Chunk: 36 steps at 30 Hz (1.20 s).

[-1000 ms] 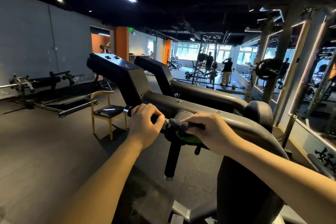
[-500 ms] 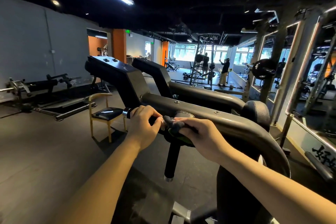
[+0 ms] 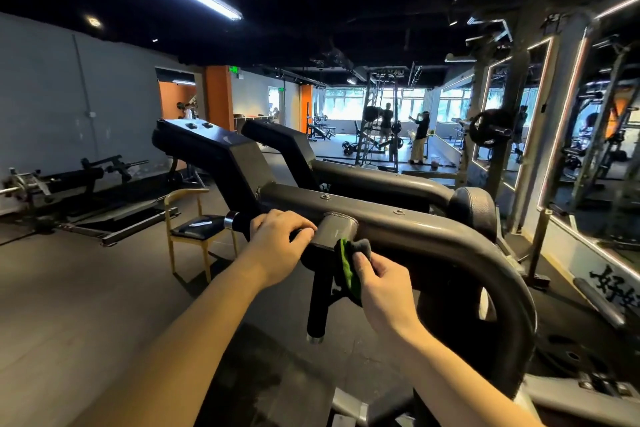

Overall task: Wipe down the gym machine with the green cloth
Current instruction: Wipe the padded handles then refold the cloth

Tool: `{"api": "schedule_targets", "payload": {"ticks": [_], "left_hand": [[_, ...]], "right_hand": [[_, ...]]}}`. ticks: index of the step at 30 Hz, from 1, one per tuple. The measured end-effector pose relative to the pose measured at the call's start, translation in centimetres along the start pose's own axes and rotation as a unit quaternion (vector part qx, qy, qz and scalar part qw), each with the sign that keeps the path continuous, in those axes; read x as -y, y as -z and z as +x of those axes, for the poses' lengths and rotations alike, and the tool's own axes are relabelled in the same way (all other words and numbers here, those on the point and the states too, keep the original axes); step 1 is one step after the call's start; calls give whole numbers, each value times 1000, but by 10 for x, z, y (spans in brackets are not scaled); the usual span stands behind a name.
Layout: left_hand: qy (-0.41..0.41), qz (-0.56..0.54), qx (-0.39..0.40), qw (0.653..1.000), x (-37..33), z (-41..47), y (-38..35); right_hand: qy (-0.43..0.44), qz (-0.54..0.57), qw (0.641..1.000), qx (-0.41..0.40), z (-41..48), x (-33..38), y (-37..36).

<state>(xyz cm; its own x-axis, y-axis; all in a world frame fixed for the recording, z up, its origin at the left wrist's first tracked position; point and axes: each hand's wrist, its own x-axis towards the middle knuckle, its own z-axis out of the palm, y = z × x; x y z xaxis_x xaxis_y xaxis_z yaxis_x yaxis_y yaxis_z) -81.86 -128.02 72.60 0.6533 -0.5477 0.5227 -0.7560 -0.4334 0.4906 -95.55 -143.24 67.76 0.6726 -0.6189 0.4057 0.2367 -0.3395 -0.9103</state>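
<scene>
The gym machine (image 3: 408,218) is a dark grey curved steel arm with a short horizontal handle and a black grip bar (image 3: 317,305) hanging below it. My left hand (image 3: 277,243) grips the horizontal handle, just left of the grey socket where the handle joins the arm. My right hand (image 3: 381,284) holds the green cloth (image 3: 348,267), bunched green and grey, against the underside of that socket at the top of the hanging bar. The handle under my left hand is mostly hidden.
A wooden chair with a black seat (image 3: 194,229) stands left of the machine. Low plate-loaded equipment (image 3: 69,184) lines the left wall. A black round pad (image 3: 472,211) sits behind the arm. Mirrors and racks (image 3: 571,149) fill the right side; two people (image 3: 419,135) stand far back.
My right hand has moved the cloth down off the top of the arm joint to its underside, uncovering the grey socket. My left hand stays on the handle.
</scene>
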Motion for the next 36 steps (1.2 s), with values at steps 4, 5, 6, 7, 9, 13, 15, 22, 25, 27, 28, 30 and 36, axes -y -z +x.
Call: {"api": "schedule_targets", "payload": {"ticks": [4, 5, 6, 7, 9, 13, 15, 22, 25, 27, 28, 30, 36], "left_hand": [[-10, -42, -1, 999, -1, -8, 0], [-15, -46, 1, 999, 0, -9, 0], [-22, -45, 1, 999, 1, -10, 0], [-25, -43, 1, 999, 1, -10, -1], [-27, -38, -1, 999, 1, -12, -2], [-37, -47, 2, 998, 5, -15, -1], [-53, -53, -7, 997, 6, -16, -2], [-86, -55, -50, 993, 3, -17, -8], [-86, -59, -70, 992, -1, -19, -10], [-83, -60, -76, 992, -2, -21, -10], [-80, -60, -76, 992, -1, -22, -9], [-75, -64, -70, 993, 0, -23, -9], [-41, -95, -49, 993, 8, -22, -13]], "right_hand": [[-31, 26, 999, 1, 10, 0, -1], [-34, 10, 999, -7, 20, 3, -2], [-37, -2, 999, -10, 32, 3, -4], [-49, -16, 999, -12, 42, 4, -5], [-57, -53, 997, 1, 53, 4, -3], [57, -155, 984, 72, 26, 24, 17], [122, -202, 965, 114, 17, 31, 26], [199, -247, 930, 188, 52, 30, 28], [203, -285, 917, 190, 86, 33, 8], [194, -325, 907, 185, 105, 36, -4], [189, -334, 904, 188, 107, 37, -9], [200, -326, 903, 195, 102, 41, -10], [271, -262, 898, 226, 51, 43, 29]]}}
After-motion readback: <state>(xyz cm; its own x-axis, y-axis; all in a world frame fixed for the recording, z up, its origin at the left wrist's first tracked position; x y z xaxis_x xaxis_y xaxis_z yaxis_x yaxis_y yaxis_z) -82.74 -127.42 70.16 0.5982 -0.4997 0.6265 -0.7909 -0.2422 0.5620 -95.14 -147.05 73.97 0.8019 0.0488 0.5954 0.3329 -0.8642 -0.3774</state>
